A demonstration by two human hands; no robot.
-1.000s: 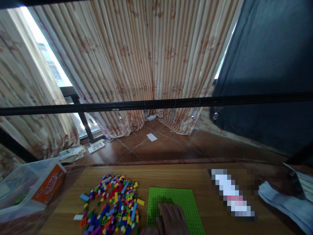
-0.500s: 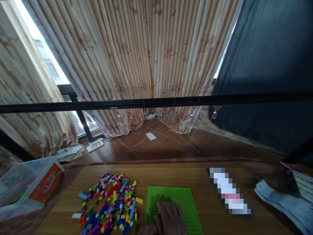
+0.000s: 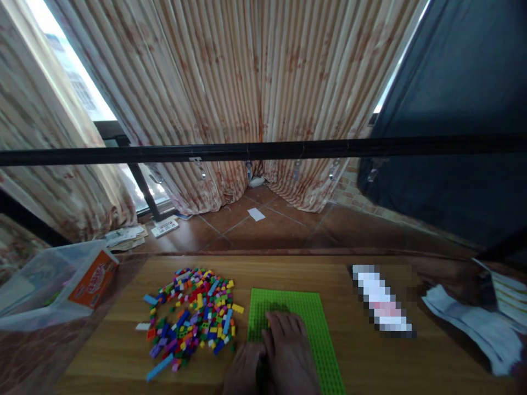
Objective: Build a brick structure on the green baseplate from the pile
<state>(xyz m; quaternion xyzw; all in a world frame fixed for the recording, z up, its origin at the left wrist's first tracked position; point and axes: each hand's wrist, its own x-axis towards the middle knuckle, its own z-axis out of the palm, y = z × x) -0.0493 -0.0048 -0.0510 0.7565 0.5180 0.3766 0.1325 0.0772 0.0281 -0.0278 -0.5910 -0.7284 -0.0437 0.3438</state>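
Note:
A green studded baseplate (image 3: 321, 329) lies on the wooden table in front of me. My right hand (image 3: 288, 345) rests over its near middle, palm down, fingers close together and bent. A speck of yellow, apparently a building brick (image 3: 269, 325), shows between its thumb and index finger; the hand covers the rest. My left hand (image 3: 245, 366) is beside it at the plate's left edge, fingers curled in, and whatever they pinch is hidden. Left of the plate spreads a loose pile of small coloured building bricks (image 3: 191, 318).
A clear plastic bin (image 3: 45, 291) with an orange label stands at the left. A pixelated flat object (image 3: 381, 302) lies on the table's right side, with a white cloth (image 3: 465, 323) beyond it. A black bar (image 3: 263, 150) crosses in front of the curtains.
The view has tilted down, so the table and more of both hands show. Both hands remain together at the baseplate, the left one now more fully in view.

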